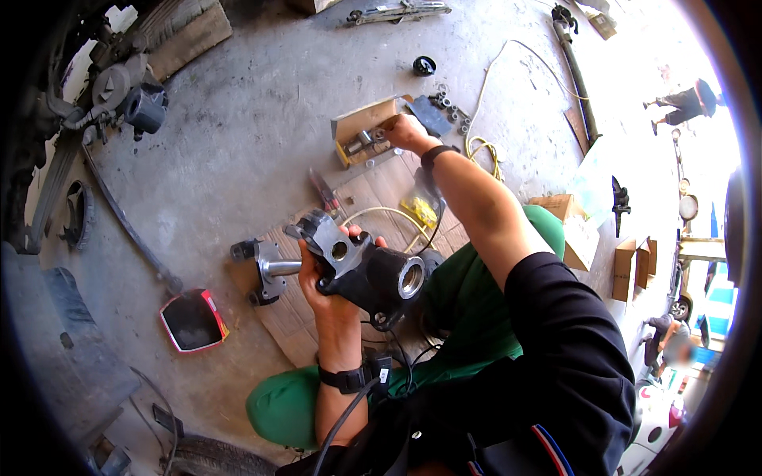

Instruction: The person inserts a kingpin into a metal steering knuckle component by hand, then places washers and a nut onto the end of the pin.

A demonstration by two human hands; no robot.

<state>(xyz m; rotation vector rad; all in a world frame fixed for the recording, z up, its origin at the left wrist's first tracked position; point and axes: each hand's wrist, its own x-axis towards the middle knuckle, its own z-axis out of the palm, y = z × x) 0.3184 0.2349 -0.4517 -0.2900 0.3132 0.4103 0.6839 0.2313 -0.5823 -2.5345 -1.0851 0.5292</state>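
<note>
My left hand is wrapped round a heavy black cast-metal steering knuckle, holding it up over my lap. Its machined faces and round bores are bright. Behind the hand, a shiny shaft leads to a dark flanged end; whether it joins the knuckle is hidden. Farther off, my right hand is at the right end of an opened cardboard box, its fingers curled. Metal cylinders lie inside that box. Anything between the right fingertips is too small to make out.
Flattened cardboard covers the floor before me. On it lie a yellow packet and red-handled tools. Small metal rings and a black cup lie farther off. A red-rimmed container stands left. Two people are at far right.
</note>
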